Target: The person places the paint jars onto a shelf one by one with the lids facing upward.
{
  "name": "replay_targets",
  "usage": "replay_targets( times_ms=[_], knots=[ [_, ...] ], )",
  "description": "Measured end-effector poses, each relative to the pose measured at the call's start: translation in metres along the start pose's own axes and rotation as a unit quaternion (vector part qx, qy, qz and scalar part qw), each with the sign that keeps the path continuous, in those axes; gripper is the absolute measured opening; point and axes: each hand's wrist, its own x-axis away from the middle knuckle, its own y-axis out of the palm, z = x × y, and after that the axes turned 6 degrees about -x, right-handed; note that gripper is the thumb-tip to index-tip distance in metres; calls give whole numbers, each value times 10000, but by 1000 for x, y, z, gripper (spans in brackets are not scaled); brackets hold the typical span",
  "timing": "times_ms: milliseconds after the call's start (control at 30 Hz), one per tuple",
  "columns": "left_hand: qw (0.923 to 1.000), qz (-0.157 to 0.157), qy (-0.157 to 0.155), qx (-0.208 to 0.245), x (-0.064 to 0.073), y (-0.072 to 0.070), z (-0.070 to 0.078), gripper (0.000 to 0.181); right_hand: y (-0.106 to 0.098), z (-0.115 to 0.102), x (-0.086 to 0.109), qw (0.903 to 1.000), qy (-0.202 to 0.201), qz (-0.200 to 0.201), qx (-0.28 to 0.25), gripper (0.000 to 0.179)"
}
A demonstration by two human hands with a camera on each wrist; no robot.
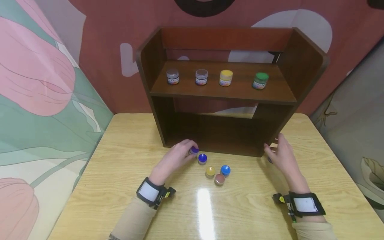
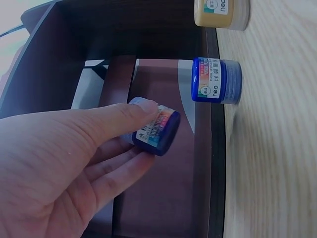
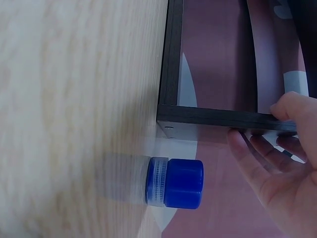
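Observation:
In the head view, my left hand [image 1: 175,156] pinches a small dark blue paint jar [image 2: 157,130] between thumb and fingers, just in front of the lower shelf. The jar is tilted, its label showing in the left wrist view. Close beside it a second blue paint jar [image 1: 202,159] stands on the table. My right hand [image 1: 283,158] grips the right side panel of the brown wooden shelf unit [image 3: 223,117], thumb on the inner face and fingers on the outer. Another blue paint jar [image 3: 183,183] stands by that panel, clear ribbed part downward, partly hidden by my hand in the head view.
Yellow [image 1: 210,172], light blue [image 1: 225,170] and brown [image 1: 219,180] jars cluster on the wooden table [image 1: 249,206]. Two grey-topped jars, a yellow jar [image 1: 226,78] and a green jar [image 1: 260,81] stand in a row on the upper shelf. A patterned wall rises behind.

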Motion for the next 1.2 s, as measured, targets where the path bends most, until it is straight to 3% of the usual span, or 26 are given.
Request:
replay_targets(
  times_ms=[433,700,967,1200],
  knots=[
    [9940,809,694,261,-5,-3,8,31,-2,2,-1,10000,-64,-29,11,46],
    [9905,978,916,314,-14,-9,20,30,-4,3,2,9996,-60,-270,115,48],
    [9842,1269,1226,168,-33,-36,41,30,-7,2,3,9992,-78,-353,176,46],
    [9711,1672,1704,81,-53,-68,72,33,-8,0,2,9993,-102,-343,145,46]
  ],
)
